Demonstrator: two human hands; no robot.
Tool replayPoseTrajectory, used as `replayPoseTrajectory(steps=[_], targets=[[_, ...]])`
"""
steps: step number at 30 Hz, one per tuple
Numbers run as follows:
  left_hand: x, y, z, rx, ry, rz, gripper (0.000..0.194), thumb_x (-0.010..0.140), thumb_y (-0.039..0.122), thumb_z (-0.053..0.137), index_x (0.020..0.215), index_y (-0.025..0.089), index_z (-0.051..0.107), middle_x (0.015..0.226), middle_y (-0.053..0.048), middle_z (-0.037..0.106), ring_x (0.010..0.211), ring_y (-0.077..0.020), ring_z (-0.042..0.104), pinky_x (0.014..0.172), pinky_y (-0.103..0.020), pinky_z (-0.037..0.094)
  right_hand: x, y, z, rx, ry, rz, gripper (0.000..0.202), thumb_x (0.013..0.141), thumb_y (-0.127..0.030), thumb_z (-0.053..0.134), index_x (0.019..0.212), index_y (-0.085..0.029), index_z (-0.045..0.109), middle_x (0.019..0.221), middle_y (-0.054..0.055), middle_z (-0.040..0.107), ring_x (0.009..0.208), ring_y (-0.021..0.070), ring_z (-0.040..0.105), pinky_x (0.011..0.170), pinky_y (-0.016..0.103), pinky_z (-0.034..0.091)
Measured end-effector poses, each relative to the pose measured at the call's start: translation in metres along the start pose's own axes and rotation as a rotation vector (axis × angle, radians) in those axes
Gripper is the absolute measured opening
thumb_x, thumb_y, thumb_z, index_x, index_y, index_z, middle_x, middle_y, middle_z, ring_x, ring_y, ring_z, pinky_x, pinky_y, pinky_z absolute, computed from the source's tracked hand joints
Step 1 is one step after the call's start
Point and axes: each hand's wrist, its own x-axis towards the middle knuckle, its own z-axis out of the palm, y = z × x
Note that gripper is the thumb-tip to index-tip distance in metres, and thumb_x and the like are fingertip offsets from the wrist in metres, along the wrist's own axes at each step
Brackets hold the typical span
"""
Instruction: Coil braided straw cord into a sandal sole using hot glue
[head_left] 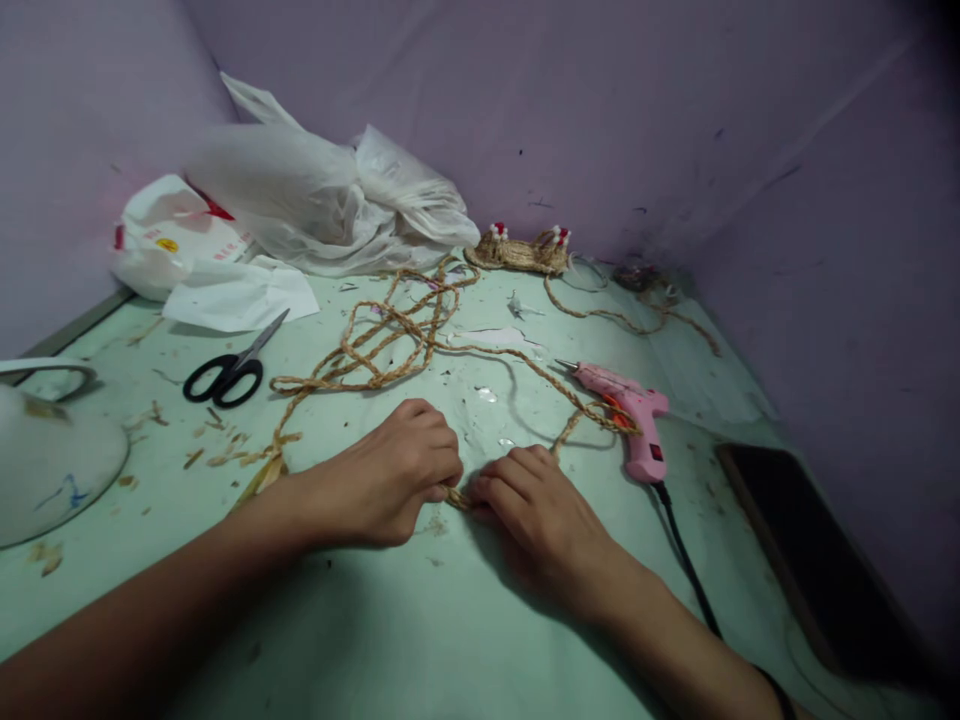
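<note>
Two bare hands meet at one short span of braided cord (456,497), and we take the pink glue gun (646,445) as landmark for every place given here. We find the held span to the left of the gun and nearer the wearer, low over the pale green table (420,620). Its long axis runs roughly crosswise, from one hand to the other, dipping slightly toward the right.

We note the left hand (405,465) closed, its thumb and fingers pinching the span's left end; it is the farther hand from the gun. The right hand (536,510), nearer the gun, has its fingers curled over the right end; its thumb is largely hidden, so we cannot tell the exact grip there. The hands are close together, with only a little cord exposed between them.

Beyond the right hand, we trace a strand rising toward the gun, where a bend of cord lies against the trigger side. The gun rests on its side, nozzle pointing left. Loose loops lie farther left of it and beyond the hands. We judge that the crosswise axis matters most: each hand has one end of the span, and slack to the right leads back toward the gun. Black-handled scissors (238,362) lie well to the gun's left.
</note>
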Motion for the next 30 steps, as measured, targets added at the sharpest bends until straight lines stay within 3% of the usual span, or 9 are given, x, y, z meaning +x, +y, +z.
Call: replayPoseTrajectory(steps=[6,11,15,18,24,30], targets=[[0.004,-0.003,-0.002,-0.015,0.019,0.037,0.014,0.080,0.010,0.049,0.070,0.017,0.057,0.070,0.000,0.056,0.079,-0.0164,0.048,0.088,-0.038,0.033,0.000,0.002,-0.001,0.013,-0.011,-0.144,0.024,0.085,-0.002,0.039,0.088,-0.011,0.062,0.078,0.009,0.061,0.073,0.0184,0.047,0.067,0.032,0.038],[-0.003,-0.002,-0.007,-0.136,0.067,-0.045,0.012,0.082,0.014,0.052,0.085,0.017,0.063,0.080,-0.003,0.062,0.082,-0.0164,0.052,0.084,-0.034,0.037,-0.005,0.005,-0.002,0.054,0.092,-0.014,0.015,0.086,-0.010,0.048,0.087,-0.013,0.062,0.080,0.007,0.063,0.075,0.0188,0.051,0.068,0.033,0.037],[-0.006,-0.001,-0.005,-0.132,0.092,-0.094,0.009,0.079,0.012,0.055,0.081,0.016,0.063,0.076,-0.002,0.062,0.079,-0.0169,0.054,0.083,-0.036,0.037,-0.011,0.008,-0.006,0.074,0.158,0.074,0.013,0.083,-0.012,0.055,0.094,-0.013,0.062,0.086,0.008,0.064,0.079,0.0196,0.053,0.069,0.035,0.036],[-0.007,0.002,-0.001,-0.093,0.107,-0.077,0.010,0.076,0.010,0.055,0.079,0.016,0.062,0.074,-0.002,0.061,0.077,-0.0171,0.054,0.085,-0.039,0.036,-0.014,0.007,-0.008,0.067,0.186,0.082,0.018,0.080,-0.013,0.060,0.098,-0.013,0.062,0.089,0.008,0.064,0.082,0.0214,0.052,0.071,0.037,0.036],[-0.011,0.008,0.004,0.054,0.271,0.034,0.017,0.076,0.005,0.049,0.082,0.015,0.062,0.077,-0.004,0.058,0.076,-0.0165,0.052,0.097,-0.046,0.030,-0.015,0.006,-0.011,0.055,0.213,0.095,0.018,0.079,-0.014,0.061,0.097,-0.015,0.063,0.090,0.007,0.065,0.081,0.0221,0.050,0.072,0.040,0.033],[-0.011,0.012,0.005,0.064,0.240,0.013,0.017,0.076,0.005,0.050,0.083,0.016,0.060,0.076,-0.003,0.056,0.077,-0.0166,0.049,0.097,-0.046,0.030,-0.014,0.005,-0.007,0.090,0.189,0.111,0.011,0.081,-0.017,0.060,0.091,-0.016,0.064,0.086,0.006,0.065,0.079,0.0203,0.049,0.072,0.039,0.032]])
